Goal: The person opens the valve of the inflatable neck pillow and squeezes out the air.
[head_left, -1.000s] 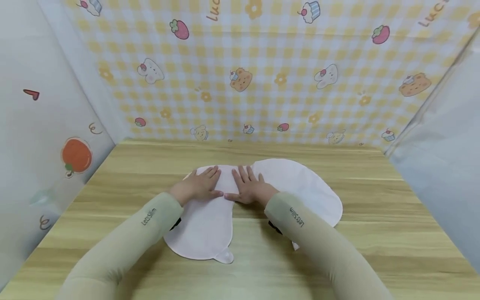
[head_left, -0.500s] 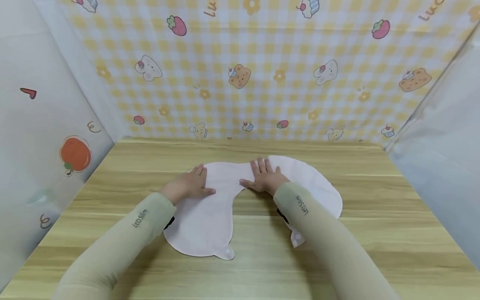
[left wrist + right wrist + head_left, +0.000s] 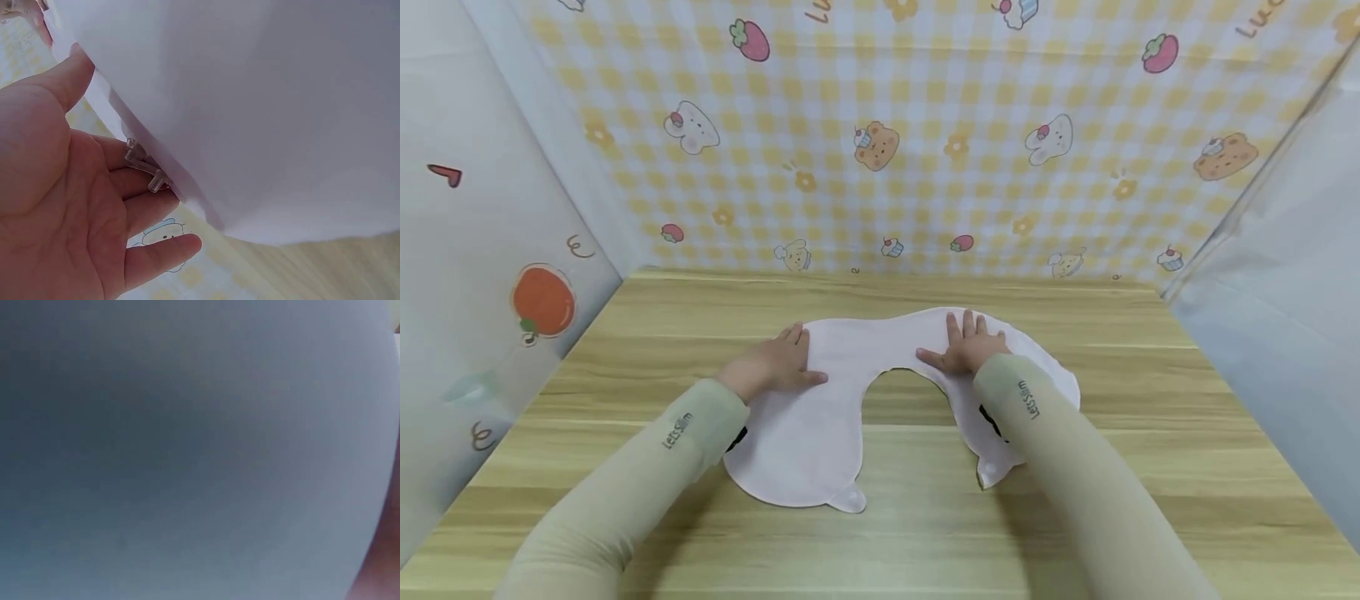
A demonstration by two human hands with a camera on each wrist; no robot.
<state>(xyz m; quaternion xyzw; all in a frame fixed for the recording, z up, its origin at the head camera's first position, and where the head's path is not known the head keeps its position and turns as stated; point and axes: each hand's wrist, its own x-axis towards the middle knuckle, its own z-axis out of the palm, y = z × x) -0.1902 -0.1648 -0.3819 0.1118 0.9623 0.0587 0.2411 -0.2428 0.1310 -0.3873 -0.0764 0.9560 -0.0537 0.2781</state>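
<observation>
A pale pink, U-shaped neck pillow [image 3: 842,354] lies nearly flat on the wooden table in the head view, its opening towards me. My left hand [image 3: 767,364] rests on its left upper part with fingers extended. In the left wrist view, that hand's [image 3: 69,206] relaxed fingers touch the pillow's edge beside a clear plastic valve [image 3: 145,166]. My right hand [image 3: 967,346] lies spread on the pillow's right arm, near the upper curve. Pale pillow surface [image 3: 206,450] fills the right wrist view and hides most of the hand.
Each pillow end carries a small tab, such as the left tab [image 3: 848,498]. The wooden table [image 3: 910,533] runs back to a yellow checked cloth [image 3: 820,208]. White sheets [image 3: 482,100] hang at both sides.
My right hand has slid right along the pillow, smoothing it and baring its inner curve. The left hand has shifted left. The right tab has come into view.
</observation>
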